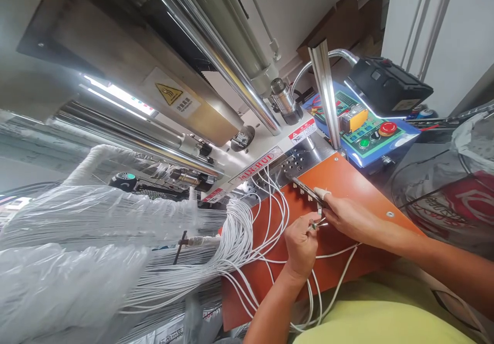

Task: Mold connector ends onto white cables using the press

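Note:
My left hand is closed in a pinch on the end of a white cable, where short split wires stick out past the fingertips. Just beyond it, my right hand grips the near end of a narrow metal bar, with a pale covering on one fingertip. Several small white pieces sit along the bar's lower edge. The bar slants over an orange-red work board, its far end close to a perforated metal plate. My fingers partly hide the wire tips and the bar's near end.
A thick bundle of white cables spreads left from the board, beside plastic-wrapped bundles. A machine with a heat-warning label and chrome rods overhangs the board. At back right stands a blue control panel with a red button.

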